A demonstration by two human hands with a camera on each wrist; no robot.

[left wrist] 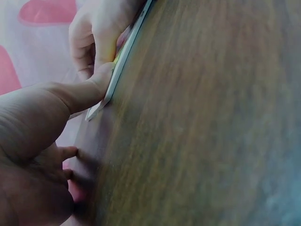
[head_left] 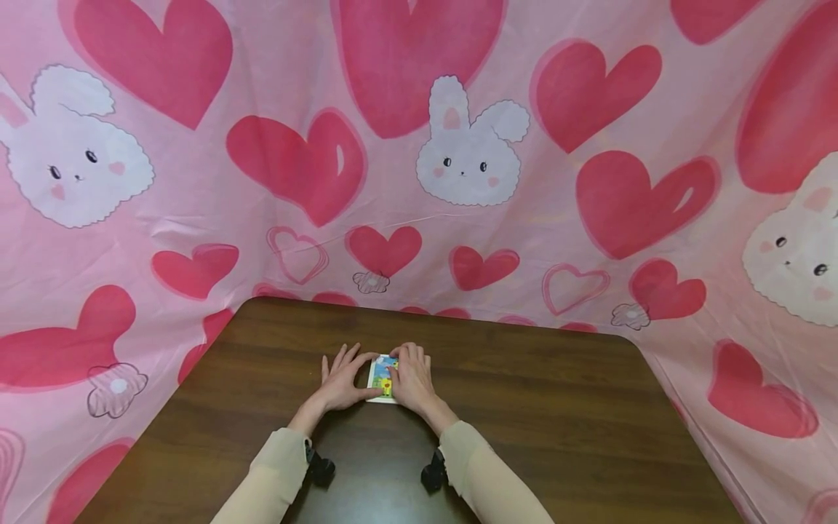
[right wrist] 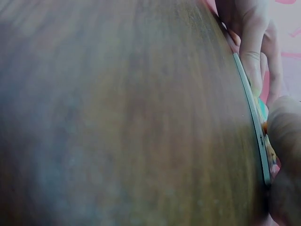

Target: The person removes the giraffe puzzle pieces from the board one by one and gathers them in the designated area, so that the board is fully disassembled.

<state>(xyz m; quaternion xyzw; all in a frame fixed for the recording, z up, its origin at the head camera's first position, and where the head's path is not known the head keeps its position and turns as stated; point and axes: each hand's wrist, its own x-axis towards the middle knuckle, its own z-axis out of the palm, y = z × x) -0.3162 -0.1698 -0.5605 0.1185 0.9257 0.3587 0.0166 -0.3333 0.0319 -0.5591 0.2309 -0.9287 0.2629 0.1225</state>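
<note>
A small card (head_left: 382,372) with a colourful picture and a white border lies flat on the dark wooden table (head_left: 556,407). My left hand (head_left: 340,382) lies beside its left edge with fingers spread on the wood. Its thumb (left wrist: 101,80) presses the card's edge (left wrist: 123,59). My right hand (head_left: 411,378) covers the card's right half, fingers curled over the far edge (left wrist: 91,37). In the right wrist view the card's thin edge (right wrist: 251,113) runs between my right thumb (right wrist: 284,127) and the left hand's fingers (right wrist: 249,37). Most of the picture is hidden.
A pink cloth (head_left: 196,218) printed with hearts and white rabbits hangs behind and to both sides of the table. Bare wood stretches wide to the left, right and front of the hands. Black wrist mounts (head_left: 321,469) sit on both sleeves.
</note>
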